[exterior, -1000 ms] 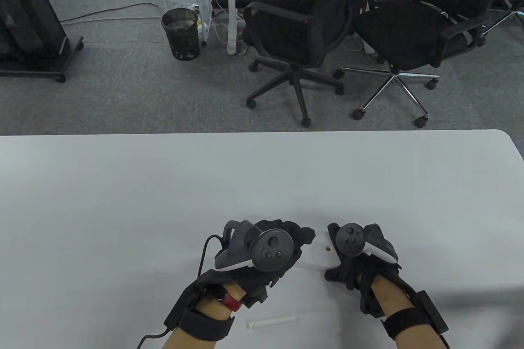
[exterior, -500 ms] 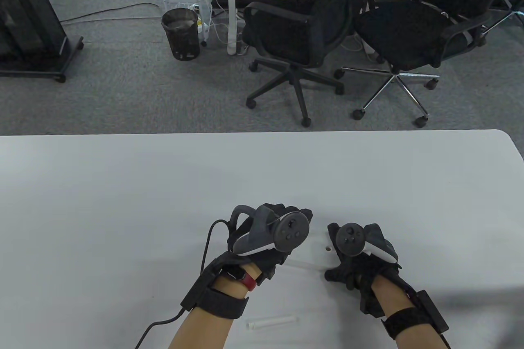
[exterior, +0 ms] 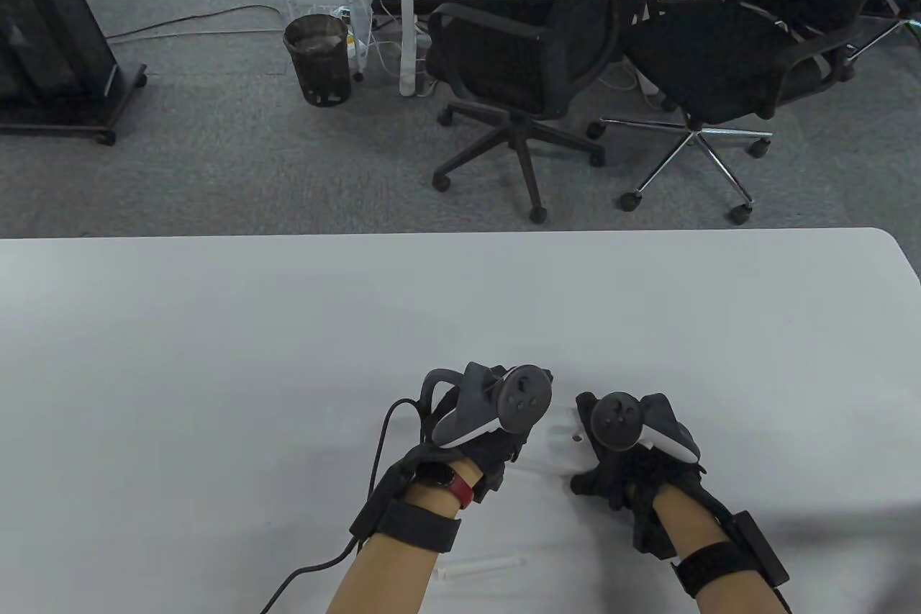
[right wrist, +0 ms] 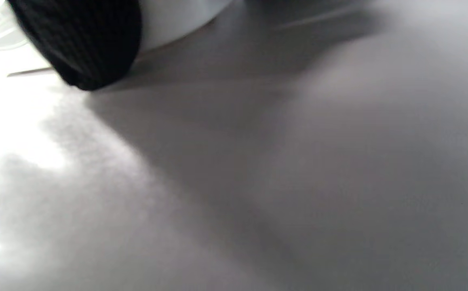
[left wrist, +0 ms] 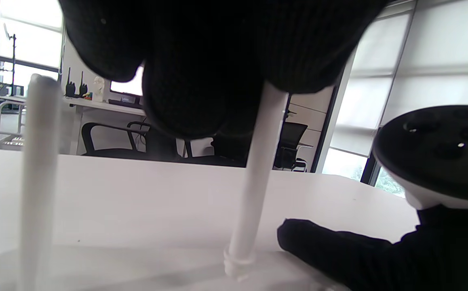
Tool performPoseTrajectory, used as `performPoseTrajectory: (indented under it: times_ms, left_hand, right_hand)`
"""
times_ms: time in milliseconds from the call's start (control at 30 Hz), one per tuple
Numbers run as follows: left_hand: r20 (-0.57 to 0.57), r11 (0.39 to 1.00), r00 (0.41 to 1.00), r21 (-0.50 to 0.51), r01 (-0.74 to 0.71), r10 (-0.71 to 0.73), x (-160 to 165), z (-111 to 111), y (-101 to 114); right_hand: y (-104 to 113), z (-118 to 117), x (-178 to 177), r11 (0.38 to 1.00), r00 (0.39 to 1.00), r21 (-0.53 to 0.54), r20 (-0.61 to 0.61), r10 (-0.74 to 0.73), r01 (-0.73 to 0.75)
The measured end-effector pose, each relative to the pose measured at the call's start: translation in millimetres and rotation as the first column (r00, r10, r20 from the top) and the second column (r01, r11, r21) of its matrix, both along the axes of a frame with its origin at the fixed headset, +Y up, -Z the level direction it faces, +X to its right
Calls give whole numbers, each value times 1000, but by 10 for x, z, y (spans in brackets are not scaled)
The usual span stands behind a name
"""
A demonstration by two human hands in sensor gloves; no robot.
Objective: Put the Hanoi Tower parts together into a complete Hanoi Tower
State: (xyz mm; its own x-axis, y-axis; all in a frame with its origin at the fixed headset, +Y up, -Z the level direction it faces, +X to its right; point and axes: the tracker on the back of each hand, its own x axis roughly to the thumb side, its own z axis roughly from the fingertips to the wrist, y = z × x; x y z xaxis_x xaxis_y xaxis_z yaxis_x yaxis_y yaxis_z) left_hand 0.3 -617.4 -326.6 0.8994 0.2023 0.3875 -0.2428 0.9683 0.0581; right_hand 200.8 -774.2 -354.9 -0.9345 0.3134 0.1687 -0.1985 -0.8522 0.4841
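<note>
A white Hanoi Tower base (exterior: 563,443) lies on the white table between my hands; a hole (exterior: 576,438) shows in it. My left hand (exterior: 514,420) grips a white peg (left wrist: 254,182) from above, nearly upright, with its lower end on the base (left wrist: 137,266). Another white peg (left wrist: 36,182) stands in the base to its left. My right hand (exterior: 619,456) holds the base's right end; one fingertip (right wrist: 84,40) lies against its edge (right wrist: 177,16). A third loose peg (exterior: 478,566) lies on the table near the front edge.
The table's far edge (exterior: 446,234) runs across the middle of the table view. Two black office chairs (exterior: 525,67) and a waste bin (exterior: 318,60) stand on the floor beyond it. The left glove's cable (exterior: 316,563) trails toward the front edge.
My left hand has moved right and forward toward the base and turned more upright, bringing its peg to stand on the base. My right hand has stayed still.
</note>
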Motion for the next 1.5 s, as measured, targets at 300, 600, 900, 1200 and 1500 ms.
performPoseTrajectory:
  times_ms: [300,600,900,1200,1500]
  left_hand:
    - [-31,999,998,11,47,-46,40,-19,-98]
    - [-33,996,996,26,86,-86,56,-18,-119]
    - [-100,970,967,30,240,-236,162,-12,-115]
    - [-82,962,959,-20,272,-273,209,4,-132]
    - [-75,992,996,-117,35,-44,-20,148,64]
  right_hand:
    - [6,0,-4,1000,1000,-2,0,5,-5]
    - [6,2,-1,1000,1000,0,0,3,-3]
    - [5,6,-2,1000,1000,1,1,0,0]
    - [4,8,2,1000,1000,1,3,-2,2]
    - [5,7,-5,1000,1000,-2,5,4,-4]
